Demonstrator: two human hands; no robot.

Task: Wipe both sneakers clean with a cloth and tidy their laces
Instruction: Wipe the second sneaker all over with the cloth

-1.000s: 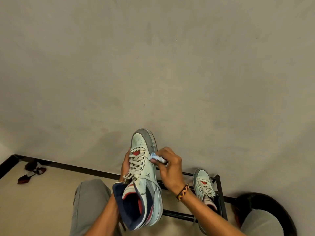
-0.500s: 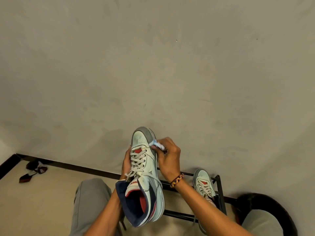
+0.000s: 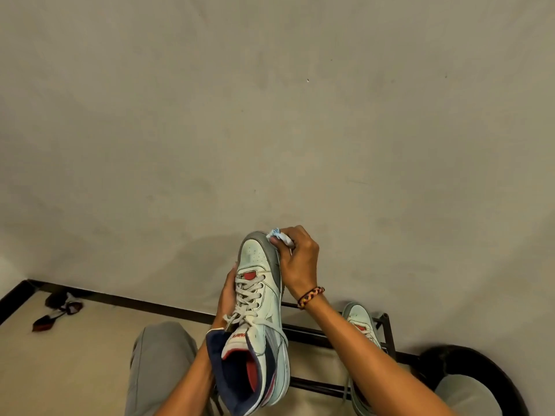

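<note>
We are mid-task, by our reading: the wiping of the first sneaker is under way and the laces look untidied. The rack [image 3: 387, 325] at lower right carries the second sneaker [image 3: 359, 318], which we judge untouched, its lace hanging loose. The first sneaker [image 3: 259, 298] is held up at lower centre, toe upward. Our left hand [image 3: 225, 295] grips its left side, fingers mostly hidden behind it. Our right hand [image 3: 298, 259] has its fingers pinching the cloth [image 3: 277, 234] against the grey toe edge. Its laces [image 3: 247, 295] lie slack.
</note>
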